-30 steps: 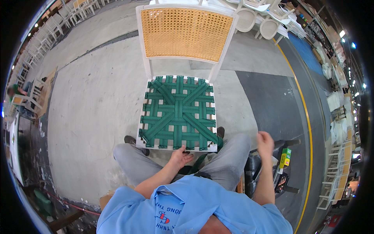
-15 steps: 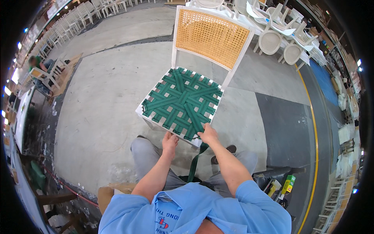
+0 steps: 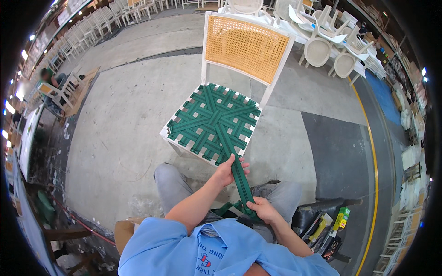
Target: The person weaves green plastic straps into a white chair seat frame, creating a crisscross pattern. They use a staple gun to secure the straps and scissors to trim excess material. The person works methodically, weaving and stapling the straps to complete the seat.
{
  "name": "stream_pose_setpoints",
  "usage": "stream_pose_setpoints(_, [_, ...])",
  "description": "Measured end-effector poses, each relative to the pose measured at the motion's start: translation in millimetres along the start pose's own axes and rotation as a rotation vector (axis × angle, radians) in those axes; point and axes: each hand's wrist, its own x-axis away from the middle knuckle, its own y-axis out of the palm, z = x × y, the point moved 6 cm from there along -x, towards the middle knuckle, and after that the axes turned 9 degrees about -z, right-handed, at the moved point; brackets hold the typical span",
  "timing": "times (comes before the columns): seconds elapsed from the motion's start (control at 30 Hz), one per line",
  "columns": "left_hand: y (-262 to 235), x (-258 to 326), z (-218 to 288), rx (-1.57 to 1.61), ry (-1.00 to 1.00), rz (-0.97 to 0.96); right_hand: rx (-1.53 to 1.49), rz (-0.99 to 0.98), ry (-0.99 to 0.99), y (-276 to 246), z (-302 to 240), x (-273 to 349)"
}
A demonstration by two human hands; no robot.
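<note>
In front of my knees stands a whitewashed chair [image 3: 175, 148] with a woven cane back [image 3: 246, 48]. Green webbing [image 3: 195, 108] is laced across its seat, with diagonal bands crossing at the middle. One green strap [image 3: 239, 177] runs from that crossing over the near right corner toward my lap. My left hand [image 3: 226, 171] is closed around this strap just off the seat's front edge. Lower down, my right hand [image 3: 262, 208] pinches the same strap, which is stretched between both hands. More loose webbing [image 3: 228, 209] is bunched in my lap.
Tools and a green-yellow box [image 3: 341, 218] lie by a black padded surface [image 3: 307, 214] at my right. Stacked chairs [image 3: 317, 51] fill the back right, and rows of white chairs [image 3: 94, 20] line the far left. A person [image 3: 53, 85] sits at the left.
My right hand has drawn back from the seat corner toward my lap along the strap. My left hand has moved from under the front edge onto the strap, which now lies straighter.
</note>
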Motion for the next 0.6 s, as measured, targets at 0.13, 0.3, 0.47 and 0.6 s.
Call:
stream_pose_setpoints(0.13, [-8.4,-7.4,-1.5,-0.096,0.1,0.075,0.504,0.183,-0.048,-63.1,-49.4,-44.2])
stream_pose_setpoints(0.3, [-26.0,3.9,-10.0,-0.172,0.017,0.179,0.121,0.14,0.059,-82.9,-115.7,-163.5])
stream_pose_setpoints(0.47, [-31.8,10.3,-23.9,-0.245,-0.066,0.198,-0.397,-0.079,0.254,-24.3,-110.4,-243.1])
stream_pose_setpoints(0.6, [-55.0,12.9,-18.9,-0.308,-0.065,0.182,-0.473,0.078,0.268,-18.0,-92.4,-257.2])
